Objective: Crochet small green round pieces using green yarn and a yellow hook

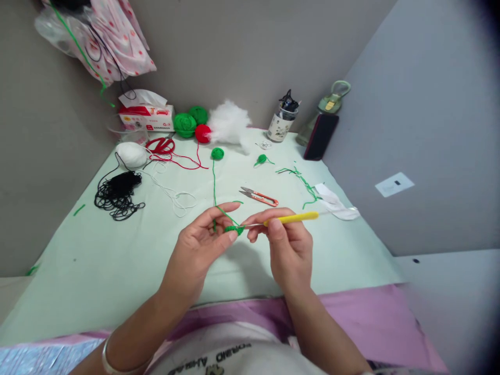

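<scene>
Between the thumb and fingers of my left hand [203, 239] is a small green crochet piece [235, 229]. Green yarn runs over my left index finger and back to a small green yarn ball [217, 153]. My right hand [287, 242] grips a crochet hook [295, 217] by its yellow handle, and the hook's metal tip meets the crochet piece. Just beyond both hands, orange-handled thread snips [259, 196] lie on the table. Part of the crochet piece is hidden by my left fingers.
A tangle of black yarn [119, 192], a white yarn ball [132, 155] and red scissors [161, 146] lie at left. Along the back stand a tissue box [146, 119], white stuffing [230, 124], a pen cup [280, 124] and a phone [321, 136]. Green yarn scraps [307, 185] lie at right.
</scene>
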A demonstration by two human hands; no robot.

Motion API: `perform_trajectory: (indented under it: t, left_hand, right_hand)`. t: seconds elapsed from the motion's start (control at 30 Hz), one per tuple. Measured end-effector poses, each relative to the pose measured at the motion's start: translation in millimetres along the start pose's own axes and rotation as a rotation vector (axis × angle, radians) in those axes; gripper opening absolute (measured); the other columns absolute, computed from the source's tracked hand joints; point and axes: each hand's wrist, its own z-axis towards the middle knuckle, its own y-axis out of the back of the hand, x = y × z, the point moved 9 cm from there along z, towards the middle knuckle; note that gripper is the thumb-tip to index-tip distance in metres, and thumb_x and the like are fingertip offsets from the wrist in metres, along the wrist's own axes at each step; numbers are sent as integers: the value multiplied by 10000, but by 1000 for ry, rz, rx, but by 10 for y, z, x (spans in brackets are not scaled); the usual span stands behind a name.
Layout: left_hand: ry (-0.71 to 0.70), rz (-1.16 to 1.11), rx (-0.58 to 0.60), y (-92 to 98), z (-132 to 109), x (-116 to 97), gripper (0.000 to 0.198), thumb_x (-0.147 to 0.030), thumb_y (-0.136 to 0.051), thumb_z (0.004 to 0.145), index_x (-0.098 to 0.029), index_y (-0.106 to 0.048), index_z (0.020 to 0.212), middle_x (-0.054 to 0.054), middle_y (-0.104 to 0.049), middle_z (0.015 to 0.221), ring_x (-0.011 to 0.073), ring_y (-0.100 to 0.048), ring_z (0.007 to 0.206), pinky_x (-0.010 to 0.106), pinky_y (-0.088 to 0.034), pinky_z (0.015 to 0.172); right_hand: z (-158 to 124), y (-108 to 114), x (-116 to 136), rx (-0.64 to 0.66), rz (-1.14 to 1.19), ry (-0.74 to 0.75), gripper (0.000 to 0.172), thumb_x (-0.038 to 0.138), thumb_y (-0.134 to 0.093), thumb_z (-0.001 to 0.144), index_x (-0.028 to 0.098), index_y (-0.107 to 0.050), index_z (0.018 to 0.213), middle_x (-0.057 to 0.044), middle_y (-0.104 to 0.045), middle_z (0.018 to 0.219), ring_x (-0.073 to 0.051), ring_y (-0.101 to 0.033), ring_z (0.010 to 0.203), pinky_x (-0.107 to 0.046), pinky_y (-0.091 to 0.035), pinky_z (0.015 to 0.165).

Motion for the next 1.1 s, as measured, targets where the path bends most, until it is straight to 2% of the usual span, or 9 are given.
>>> perform_trajectory:
  t: [0.13,0.2,0.33,0.43,0.53,0.67,0.87,1.0,1.1]
  left_hand:
    - [-125,173,-50,19,-35,-91,326,-207,-822,864,-320,-826,1170,-6,-673,884,161,-568,839,290,-473,874]
    - [-132,169,-55,17,-40,-96,340,-216,-830,861,-323,-818,1184,-5,-687,905,162,-576,849,290,-478,878]
    - [-21,67,9,-11,-20,-13,362,-276,-847,864,-340,-803,1217,-8,-681,929,158,-590,882,271,-480,853]
    - [6,38,38,-15,-11,-1,361,-287,-842,870,-330,-802,1226,-1,-675,918,166,-597,903,275,-475,859]
    - [-41,99,11,13,-5,-47,354,-264,-838,869,-313,-806,1218,1,-669,898,165,-579,860,282,-472,848]
    - [-114,201,-37,37,-10,-109,321,-220,-829,864,-325,-820,1167,-6,-675,918,151,-540,781,282,-465,807]
    - [-224,243,-104,11,-63,-183,327,-186,-835,849,-336,-833,1139,-7,-694,932,161,-566,834,287,-464,854]
    - [70,-111,26,-119,-21,53,402,-265,-877,828,-301,-810,1222,-32,-638,787,104,-511,678,238,-472,711]
    - [295,-375,116,-211,-27,193,348,-281,-865,846,-222,-826,1186,-99,-425,566,54,-324,522,240,-520,789]
  right_hand:
    - [-137,-138,299,100,-378,365,232,130,-548,1028,248,-717,1135,-64,-798,971,-197,-744,840,-363,-617,715]
    - [-191,-160,377,97,-414,473,274,95,-551,1011,250,-708,1174,-69,-800,973,-216,-750,885,-383,-618,737]
    - [-104,-1,264,-31,-171,278,206,185,-549,1054,255,-739,1090,-55,-800,973,-187,-730,803,-355,-611,689]
    - [-39,-2,121,-1,-13,101,186,291,-574,1061,237,-743,1003,-54,-802,925,-177,-717,736,-347,-615,660]
    - [-25,-10,100,26,-14,71,195,307,-585,1057,227,-749,992,-55,-796,923,-173,-718,737,-346,-622,674]
    - [-64,-23,227,47,-175,190,200,206,-551,1056,254,-744,1072,-50,-792,976,-183,-727,797,-357,-624,703]
    - [-246,-193,475,143,-535,567,314,90,-551,1010,234,-688,1253,-95,-785,999,-223,-751,923,-370,-627,741]
    - [-282,-199,416,107,-682,593,375,108,-639,977,333,-729,1263,-66,-778,1094,-229,-758,983,-360,-642,784]
    - [-177,-64,347,29,-448,441,312,123,-612,1002,318,-760,1196,-54,-769,1030,-205,-747,914,-356,-630,763]
